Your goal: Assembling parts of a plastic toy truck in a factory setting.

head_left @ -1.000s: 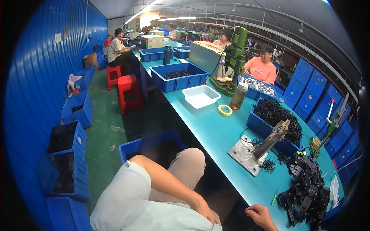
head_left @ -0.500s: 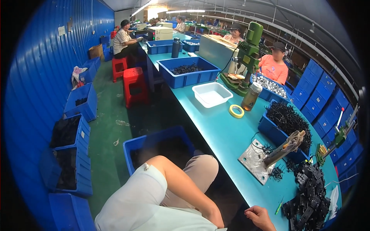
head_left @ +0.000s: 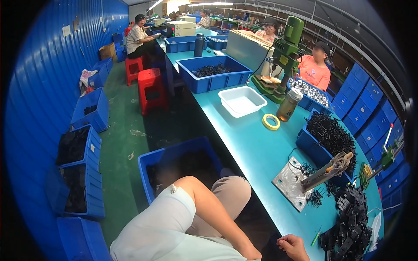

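My left forearm bends down from the elbow across my lap. Its wrist meets the lower edge, and the left hand itself falls outside the picture. By the table's near edge, my right hand has its fingers curled in; whatever they may hold is too small to make out. Just right of it lies a thin green-handled tool on the tabletop. Beyond that is a heap of black plastic parts.
A metal post on a square plate stands on the turquoise table. Farther back are a blue bin of black pieces, yellow tape, a bottle, a white tray and a green drill press. A blue crate sits beside my knees.
The view has shifted slightly, so the table items sit a little farther right. My left forearm has slid a little right and down; my right hand stays curled in nearly the same place.
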Motion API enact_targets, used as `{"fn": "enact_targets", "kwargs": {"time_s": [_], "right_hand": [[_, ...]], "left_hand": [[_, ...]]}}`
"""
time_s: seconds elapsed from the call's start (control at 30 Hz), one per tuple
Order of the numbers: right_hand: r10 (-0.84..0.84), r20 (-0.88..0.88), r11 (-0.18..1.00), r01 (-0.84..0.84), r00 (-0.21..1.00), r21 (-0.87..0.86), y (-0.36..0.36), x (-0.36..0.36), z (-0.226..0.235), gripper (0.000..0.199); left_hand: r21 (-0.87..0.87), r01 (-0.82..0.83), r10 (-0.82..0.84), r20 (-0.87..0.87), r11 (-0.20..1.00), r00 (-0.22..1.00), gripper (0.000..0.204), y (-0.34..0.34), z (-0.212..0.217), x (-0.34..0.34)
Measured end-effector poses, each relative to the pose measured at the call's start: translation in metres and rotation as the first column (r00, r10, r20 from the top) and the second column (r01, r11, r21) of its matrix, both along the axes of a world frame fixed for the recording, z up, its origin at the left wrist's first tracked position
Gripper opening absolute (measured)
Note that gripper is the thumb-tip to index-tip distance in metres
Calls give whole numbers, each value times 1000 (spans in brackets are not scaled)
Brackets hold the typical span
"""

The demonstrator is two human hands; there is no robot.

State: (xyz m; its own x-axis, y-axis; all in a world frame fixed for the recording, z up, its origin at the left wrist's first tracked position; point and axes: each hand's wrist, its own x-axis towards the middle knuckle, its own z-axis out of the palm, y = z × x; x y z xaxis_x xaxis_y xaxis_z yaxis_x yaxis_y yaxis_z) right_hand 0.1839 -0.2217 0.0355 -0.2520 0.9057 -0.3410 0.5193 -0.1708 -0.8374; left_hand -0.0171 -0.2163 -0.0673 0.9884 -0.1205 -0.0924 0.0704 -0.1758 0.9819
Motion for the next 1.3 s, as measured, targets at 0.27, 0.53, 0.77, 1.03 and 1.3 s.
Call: {"fn": "enact_targets", "kwargs": {"time_s": [0.27, 0.53, 0.77, 1.03, 1.3], "right_hand": [[-179, 79, 970, 189, 981, -149, 2, -6, 0, 11], [-106, 6, 994, 106, 994, -17, 8, 9, -25, 19], [-365, -318, 920, 391, 875, 17, -12, 35, -20, 17], [-686, -341, 516, 760, 643, 396, -25, 101, 10, 12], [-930, -237, 91, 800, 281, 593, -40, 243, 16, 10]], "left_hand": [[629, -9, -113, 153, 777, 982, 24, 19, 76, -28], [562, 197, -80, -225, 804, 971, 15, 58, 70, -34], [198, -170, 42, 524, 965, 850, 34, 22, 152, 21], [-172, 107, 56, 737, 979, 674, 12, -53, 218, 45], [-198, 195, 53, 820, 960, 570, 10, -59, 216, 57]]}}
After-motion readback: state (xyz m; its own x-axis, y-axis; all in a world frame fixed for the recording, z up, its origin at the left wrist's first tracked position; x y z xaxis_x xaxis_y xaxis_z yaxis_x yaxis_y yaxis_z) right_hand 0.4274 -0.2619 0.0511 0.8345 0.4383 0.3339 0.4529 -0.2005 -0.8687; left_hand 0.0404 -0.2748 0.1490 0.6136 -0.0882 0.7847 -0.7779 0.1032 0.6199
